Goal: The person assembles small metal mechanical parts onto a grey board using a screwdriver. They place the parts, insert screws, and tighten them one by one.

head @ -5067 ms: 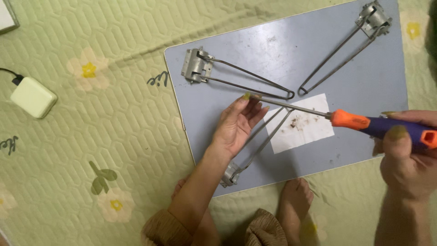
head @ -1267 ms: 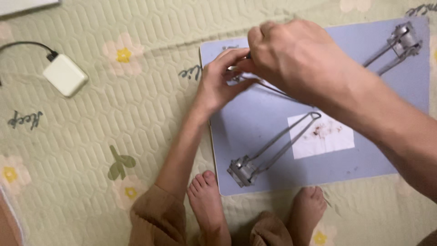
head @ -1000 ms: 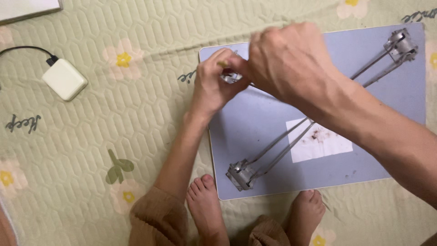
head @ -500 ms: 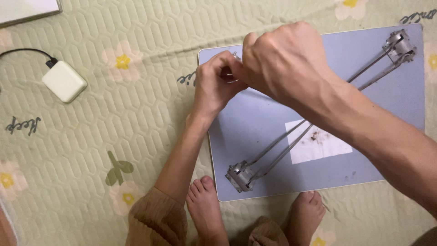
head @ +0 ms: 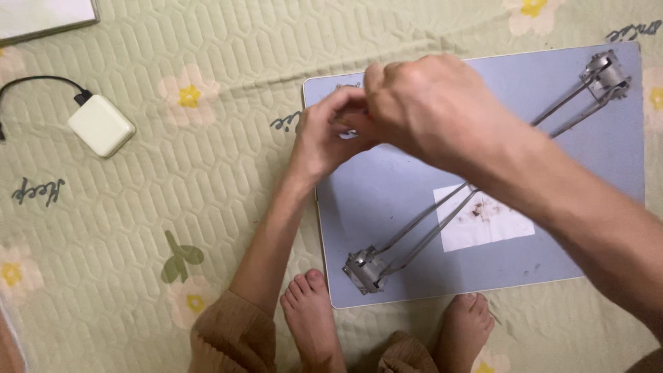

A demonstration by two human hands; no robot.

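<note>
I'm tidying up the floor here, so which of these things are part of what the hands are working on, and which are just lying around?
In use: left hand, right hand, blue-grey board, folding metal legs.

Lying about: white charger with its black cable, white-edged flat thing at top left.

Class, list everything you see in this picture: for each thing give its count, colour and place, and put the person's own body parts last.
Board: one, grey-blue, flat on the mat at right.
Folding wire legs: two in clear view, silver, one at the board's near edge, one at its far right corner.
Paper patch: one, white and stained, on the board.
Charger block: one, white with black cable, upper left.
Quilted mat: one, pale green with yellow flowers, under everything.
Feet: two, bare, bottom edge.
Left hand: at the board's far left corner.
Right hand: meeting it, covering that corner.
</note>
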